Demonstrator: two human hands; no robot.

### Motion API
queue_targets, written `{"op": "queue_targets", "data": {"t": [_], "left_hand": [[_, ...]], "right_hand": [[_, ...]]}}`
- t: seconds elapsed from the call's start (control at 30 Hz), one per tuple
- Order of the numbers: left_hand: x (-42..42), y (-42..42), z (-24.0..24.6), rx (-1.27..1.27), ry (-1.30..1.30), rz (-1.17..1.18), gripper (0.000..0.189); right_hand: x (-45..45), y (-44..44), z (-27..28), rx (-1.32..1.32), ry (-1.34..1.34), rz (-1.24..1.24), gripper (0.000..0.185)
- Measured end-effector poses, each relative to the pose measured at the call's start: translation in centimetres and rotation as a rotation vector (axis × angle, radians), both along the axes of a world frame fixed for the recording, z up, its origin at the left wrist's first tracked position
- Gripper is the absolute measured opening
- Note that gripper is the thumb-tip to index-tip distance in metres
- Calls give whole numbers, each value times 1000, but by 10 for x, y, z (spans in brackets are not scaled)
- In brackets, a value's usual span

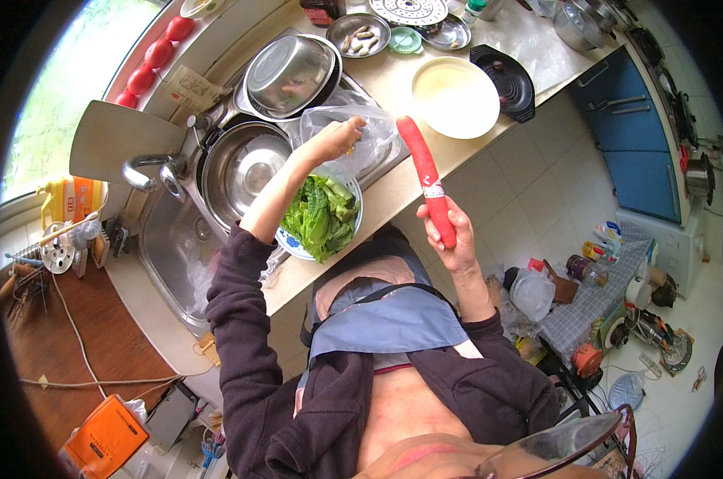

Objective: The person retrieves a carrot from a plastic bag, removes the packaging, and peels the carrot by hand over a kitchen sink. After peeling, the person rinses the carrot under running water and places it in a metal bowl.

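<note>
My right hand [451,233] holds a long red carrot [418,149] upright by its lower end, with a white printed band around its middle. My left hand [340,141] is at a clear plastic bag [376,129], fingers bent onto the film; its fingertips are partly hidden. Below the bag, leafy green lettuce [319,215] lies in a blue-and-white bowl [357,230] at the counter's edge. A steel pot [248,164] is left of my left hand. Beyond it a steel bowl [289,75] is turned over a larger pan.
A pale round dish [455,96] and a black handled pan [505,84] stand near the counter's front edge. Farther back are a steel plate of peanuts [358,36] and a green lid [404,40]. The sink [170,245], faucet [152,170] and a cutting board [119,143] lie to the left.
</note>
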State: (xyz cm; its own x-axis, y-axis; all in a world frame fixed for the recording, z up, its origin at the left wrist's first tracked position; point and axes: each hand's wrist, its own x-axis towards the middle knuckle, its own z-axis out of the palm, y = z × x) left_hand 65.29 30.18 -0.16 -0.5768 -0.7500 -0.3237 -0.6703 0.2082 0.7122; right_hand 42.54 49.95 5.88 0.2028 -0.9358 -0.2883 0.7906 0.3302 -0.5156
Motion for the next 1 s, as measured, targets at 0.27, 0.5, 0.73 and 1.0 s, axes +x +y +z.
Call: {"op": "queue_targets", "data": {"t": [0.27, 0.5, 0.73, 1.0], "left_hand": [[3, 9, 13, -429, -110, -247, 29], [-6, 13, 15, -284, -200, -101, 40], [5, 19, 1, -586, -16, -203, 27], [-1, 21, 13, -456, -118, -13, 8]], "right_hand": [[0, -3, -2, -2, 5, 31, 48], [-1, -7, -6, 2, -31, 56, 47], [2, -12, -9, -15, -53, 83, 47], [6, -17, -13, 4, -68, 90, 47]]}}
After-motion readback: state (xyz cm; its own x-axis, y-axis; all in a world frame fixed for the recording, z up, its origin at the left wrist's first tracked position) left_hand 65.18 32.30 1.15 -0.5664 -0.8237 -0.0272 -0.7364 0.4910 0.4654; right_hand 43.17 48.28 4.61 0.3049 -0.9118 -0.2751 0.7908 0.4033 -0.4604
